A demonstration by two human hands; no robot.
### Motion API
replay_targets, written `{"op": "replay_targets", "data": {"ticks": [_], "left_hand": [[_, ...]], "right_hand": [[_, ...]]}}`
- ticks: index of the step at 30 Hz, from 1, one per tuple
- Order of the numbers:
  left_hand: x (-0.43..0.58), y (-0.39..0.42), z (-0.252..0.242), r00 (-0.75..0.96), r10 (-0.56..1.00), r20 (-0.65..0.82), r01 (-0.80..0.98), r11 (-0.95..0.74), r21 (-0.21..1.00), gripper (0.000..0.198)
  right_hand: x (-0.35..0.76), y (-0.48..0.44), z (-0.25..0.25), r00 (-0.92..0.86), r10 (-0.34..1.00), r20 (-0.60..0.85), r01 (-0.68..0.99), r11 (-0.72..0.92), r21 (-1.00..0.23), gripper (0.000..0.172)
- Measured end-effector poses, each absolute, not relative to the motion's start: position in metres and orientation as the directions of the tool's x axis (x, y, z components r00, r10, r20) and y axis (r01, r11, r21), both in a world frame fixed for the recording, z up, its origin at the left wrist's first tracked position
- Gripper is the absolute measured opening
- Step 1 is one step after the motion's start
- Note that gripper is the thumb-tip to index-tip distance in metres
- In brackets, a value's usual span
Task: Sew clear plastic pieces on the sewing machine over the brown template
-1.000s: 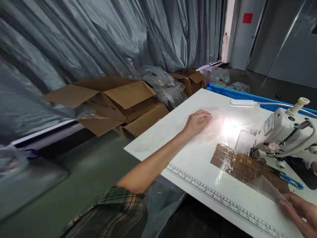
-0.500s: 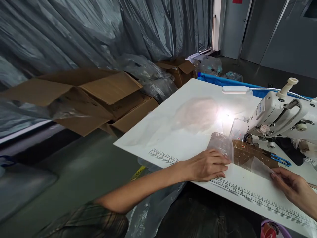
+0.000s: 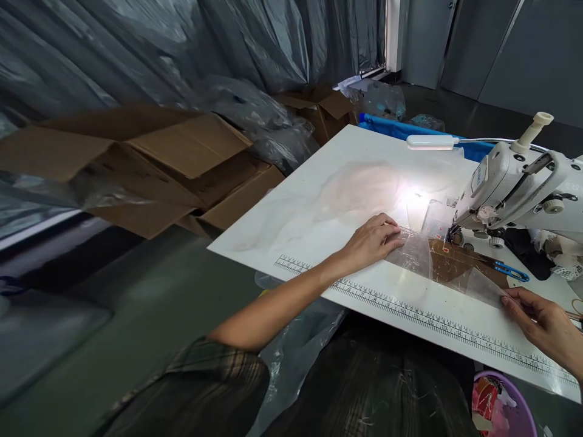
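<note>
A clear plastic sheet lies on the white table, running toward the needle of a white sewing machine. My left hand rests on its left end, fingers curled and pinching the plastic edge. My right hand pinches the sheet's near right corner by the printed ruler. Under the sheet is a brown patch of the table top.
A lit gooseneck lamp glares on the table. Blue scissors lie beside the machine. Open cardboard boxes and plastic bags stand on the floor at left before grey sheeting. A purple bin sits below the table edge.
My left hand left the far table area, came back to the clear plastic and now holds its left end closer to the machine. My right hand stays on the corner. The view shifted.
</note>
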State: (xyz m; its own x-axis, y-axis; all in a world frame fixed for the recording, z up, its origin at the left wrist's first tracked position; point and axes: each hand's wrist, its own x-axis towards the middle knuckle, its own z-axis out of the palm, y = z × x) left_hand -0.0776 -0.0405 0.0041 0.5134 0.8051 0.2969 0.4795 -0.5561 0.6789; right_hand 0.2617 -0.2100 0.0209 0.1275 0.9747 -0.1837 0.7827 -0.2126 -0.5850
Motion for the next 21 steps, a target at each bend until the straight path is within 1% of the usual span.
{"op": "replay_targets", "data": {"ticks": [3, 6, 8, 11, 12, 15, 17, 19, 21], "left_hand": [[-0.076, -0.041, 0.000, 0.515, 0.806, 0.291, 0.504, -0.560, 0.657, 0.012], [-0.076, -0.041, -0.001, 0.531, 0.796, 0.290, 0.488, -0.567, 0.664, 0.009], [-0.076, -0.042, 0.000, 0.545, 0.780, 0.307, 0.436, -0.577, 0.691, 0.010], [-0.075, -0.046, 0.003, 0.543, 0.772, 0.329, 0.318, -0.552, 0.771, 0.009], [-0.074, -0.047, 0.004, 0.538, 0.780, 0.319, 0.286, -0.525, 0.801, 0.009], [-0.072, -0.052, 0.006, 0.532, 0.804, 0.265, 0.207, -0.427, 0.880, 0.007], [-0.071, -0.055, 0.008, 0.530, 0.813, 0.241, 0.137, -0.362, 0.922, 0.007], [-0.071, -0.056, 0.011, 0.534, 0.815, 0.223, 0.065, -0.303, 0.951, 0.008], [-0.073, -0.058, 0.012, 0.551, 0.807, 0.215, 0.026, -0.273, 0.962, 0.011]], "right_hand": [[0.258, -0.210, 0.023, 0.130, 0.975, -0.181, 0.789, -0.212, -0.576, 0.064], [0.253, -0.208, 0.028, 0.139, 0.976, -0.169, 0.800, -0.211, -0.562, 0.061], [0.249, -0.205, 0.033, 0.171, 0.982, -0.082, 0.820, -0.188, -0.540, 0.058], [0.240, -0.198, 0.040, 0.186, 0.978, 0.092, 0.840, -0.110, -0.531, 0.053], [0.235, -0.194, 0.042, 0.165, 0.979, 0.122, 0.835, -0.073, -0.545, 0.052], [0.212, -0.181, 0.041, 0.042, 0.988, 0.146, 0.779, 0.059, -0.624, 0.048], [0.192, -0.169, 0.036, -0.041, 0.988, 0.152, 0.730, 0.133, -0.670, 0.049], [0.172, -0.156, 0.030, -0.078, 0.984, 0.160, 0.702, 0.168, -0.692, 0.053], [0.156, -0.143, 0.024, -0.108, 0.981, 0.162, 0.679, 0.192, -0.709, 0.052]]}}
